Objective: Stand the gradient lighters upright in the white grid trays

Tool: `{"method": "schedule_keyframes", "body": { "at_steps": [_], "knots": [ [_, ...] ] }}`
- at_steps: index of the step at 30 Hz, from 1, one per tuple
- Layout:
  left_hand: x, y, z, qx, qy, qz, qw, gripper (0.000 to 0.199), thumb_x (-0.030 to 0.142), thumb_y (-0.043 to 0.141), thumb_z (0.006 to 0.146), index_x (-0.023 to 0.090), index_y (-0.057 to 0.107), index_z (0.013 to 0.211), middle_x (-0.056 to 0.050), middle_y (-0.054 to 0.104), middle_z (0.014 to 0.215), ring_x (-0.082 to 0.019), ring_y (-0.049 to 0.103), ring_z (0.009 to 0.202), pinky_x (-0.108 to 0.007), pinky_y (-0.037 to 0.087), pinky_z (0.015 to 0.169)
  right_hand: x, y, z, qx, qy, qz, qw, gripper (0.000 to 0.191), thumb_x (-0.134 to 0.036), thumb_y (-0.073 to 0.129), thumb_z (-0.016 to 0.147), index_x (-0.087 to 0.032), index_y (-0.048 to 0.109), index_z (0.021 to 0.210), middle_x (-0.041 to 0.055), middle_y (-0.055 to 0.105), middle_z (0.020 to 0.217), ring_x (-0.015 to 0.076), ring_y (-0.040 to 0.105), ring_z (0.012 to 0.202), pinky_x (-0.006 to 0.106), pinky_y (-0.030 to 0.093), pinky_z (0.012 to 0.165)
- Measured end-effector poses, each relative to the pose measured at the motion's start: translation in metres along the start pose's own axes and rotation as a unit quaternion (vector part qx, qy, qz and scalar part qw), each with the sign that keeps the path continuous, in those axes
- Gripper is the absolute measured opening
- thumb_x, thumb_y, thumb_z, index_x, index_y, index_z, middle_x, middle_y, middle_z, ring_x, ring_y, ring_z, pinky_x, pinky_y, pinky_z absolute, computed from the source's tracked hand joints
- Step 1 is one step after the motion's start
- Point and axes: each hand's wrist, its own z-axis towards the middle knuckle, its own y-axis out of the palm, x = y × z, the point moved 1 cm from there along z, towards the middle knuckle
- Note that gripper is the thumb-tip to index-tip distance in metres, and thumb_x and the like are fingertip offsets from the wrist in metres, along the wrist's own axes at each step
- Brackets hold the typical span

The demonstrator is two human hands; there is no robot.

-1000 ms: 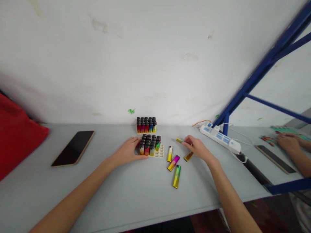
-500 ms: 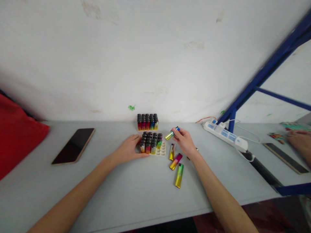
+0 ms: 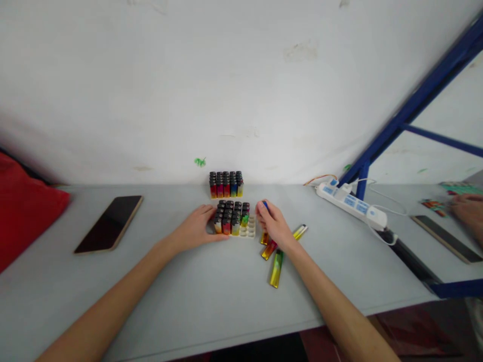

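Note:
My left hand (image 3: 194, 226) curls round the left side of a pale tray (image 3: 247, 234), its thumb along the front edge. Several black-topped lighters (image 3: 227, 221) stand upright in that tray, and bare slots show at its right end. Just right of those slots, my right hand (image 3: 273, 221) is closed on a blue lighter (image 3: 265, 204), most of it hidden by the fingers. Under and beside this hand lie loose lighters: an orange one (image 3: 264, 239), a pink and gold one (image 3: 268, 250), a green and gold one (image 3: 276, 269) and a yellow one (image 3: 301, 232).
A second block of upright lighters (image 3: 226, 185) stands behind, near the wall. To the left are a dark phone (image 3: 109, 223) and a red bag-like item (image 3: 26, 206). At right are a power strip (image 3: 350, 203), a blue frame (image 3: 400, 118) and another person's hand (image 3: 468, 211).
My right hand has moved left towards the tray and turned the blue lighter from slanted to mostly hidden in the fingers. My left hand keeps its place on the tray. The view has shifted slightly.

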Motion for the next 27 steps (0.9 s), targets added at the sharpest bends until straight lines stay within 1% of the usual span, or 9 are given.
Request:
{"method": "schedule_keyframes", "body": {
  "at_steps": [4, 9, 14, 17, 19, 21, 23, 25, 27],
  "knots": [
    [0.004, -0.002, 0.000, 0.002, -0.001, -0.007, 1.000, 0.070, 0.076, 0.089, 0.078, 0.023, 0.080, 0.123, -0.015, 0.081, 0.132, -0.042, 0.074, 0.127, -0.052, 0.059, 0.113, 0.005, -0.005, -0.002, 0.090, -0.021, -0.116, 0.989, 0.065, -0.083, 0.059, 0.095, -0.028, 0.041, 0.066, -0.0052, 0.037, 0.061, 0.0138, 0.033, 0.059, 0.029, 0.026, 0.052],
    [0.002, -0.002, 0.001, 0.008, 0.010, -0.012, 1.000, 0.070, 0.076, 0.089, 0.077, 0.025, 0.080, 0.125, -0.013, 0.081, 0.131, -0.040, 0.073, 0.126, -0.051, 0.058, 0.114, 0.006, -0.004, -0.002, 0.115, -0.034, -0.182, 0.976, 0.051, -0.063, 0.053, 0.092, -0.028, 0.038, 0.059, -0.0042, 0.036, 0.057, 0.0140, 0.035, 0.058, 0.030, 0.027, 0.057],
    [-0.001, 0.000, 0.001, 0.010, 0.012, -0.005, 1.000, 0.067, 0.075, 0.090, 0.078, 0.026, 0.081, 0.122, -0.012, 0.082, 0.126, -0.039, 0.074, 0.123, -0.050, 0.058, 0.113, 0.001, -0.001, -0.003, 0.099, -0.080, -0.226, 0.966, 0.048, -0.063, 0.052, 0.096, -0.027, 0.042, 0.065, -0.0044, 0.041, 0.061, 0.0152, 0.040, 0.063, 0.030, 0.031, 0.061],
    [0.000, -0.001, 0.000, 0.005, 0.012, -0.005, 1.000, 0.066, 0.071, 0.091, 0.079, 0.025, 0.080, 0.124, -0.014, 0.081, 0.130, -0.040, 0.073, 0.125, -0.051, 0.057, 0.114, -0.005, 0.000, -0.007, 0.069, -0.113, -0.240, 0.962, 0.043, -0.064, 0.052, 0.104, -0.026, 0.057, 0.084, -0.0036, 0.054, 0.069, 0.0178, 0.049, 0.069, 0.029, 0.040, 0.066],
    [0.002, -0.002, 0.000, 0.004, 0.011, -0.007, 1.000, 0.066, 0.070, 0.092, 0.079, 0.024, 0.080, 0.124, -0.015, 0.081, 0.132, -0.040, 0.073, 0.126, -0.051, 0.057, 0.115, -0.009, -0.001, -0.008, 0.040, -0.141, -0.260, 0.954, 0.038, -0.059, 0.048, 0.111, -0.026, 0.060, 0.096, -0.0011, 0.061, 0.078, 0.0198, 0.056, 0.074, 0.031, 0.046, 0.072],
    [0.003, -0.002, 0.000, 0.005, 0.010, -0.009, 1.000, 0.065, 0.070, 0.092, 0.079, 0.024, 0.079, 0.125, -0.014, 0.081, 0.132, -0.039, 0.073, 0.126, -0.050, 0.057, 0.115, -0.011, -0.001, -0.010, 0.019, -0.181, -0.296, 0.938, 0.039, -0.056, 0.044, 0.115, -0.026, 0.059, 0.094, 0.0033, 0.066, 0.087, 0.0217, 0.061, 0.081, 0.033, 0.050, 0.079],
    [0.003, -0.002, 0.000, 0.007, 0.009, -0.008, 1.000, 0.065, 0.070, 0.092, 0.079, 0.024, 0.079, 0.124, -0.013, 0.081, 0.131, -0.039, 0.074, 0.125, -0.049, 0.058, 0.114, -0.012, -0.002, -0.011, 0.007, -0.209, -0.332, 0.920, 0.046, -0.058, 0.043, 0.117, -0.026, 0.058, 0.087, 0.0059, 0.068, 0.090, 0.0226, 0.064, 0.085, 0.033, 0.052, 0.082],
    [0.003, -0.002, 0.000, 0.006, 0.012, -0.008, 1.000, 0.066, 0.070, 0.092, 0.079, 0.024, 0.079, 0.125, -0.012, 0.081, 0.132, -0.039, 0.074, 0.125, -0.048, 0.058, 0.114, -0.011, -0.004, -0.011, -0.002, -0.204, -0.347, 0.915, 0.051, -0.062, 0.044, 0.117, -0.026, 0.059, 0.085, 0.0040, 0.066, 0.082, 0.0214, 0.063, 0.078, 0.032, 0.050, 0.078],
    [0.003, -0.002, 0.000, 0.005, 0.016, -0.008, 1.000, 0.068, 0.070, 0.092, 0.080, 0.024, 0.078, 0.127, -0.012, 0.081, 0.134, -0.039, 0.073, 0.126, -0.048, 0.057, 0.115, -0.011, -0.006, -0.013, -0.008, -0.182, -0.344, 0.921, 0.052, -0.065, 0.045, 0.117, -0.026, 0.060, 0.086, 0.0003, 0.064, 0.072, 0.0196, 0.061, 0.068, 0.031, 0.047, 0.071]
  ]
}}
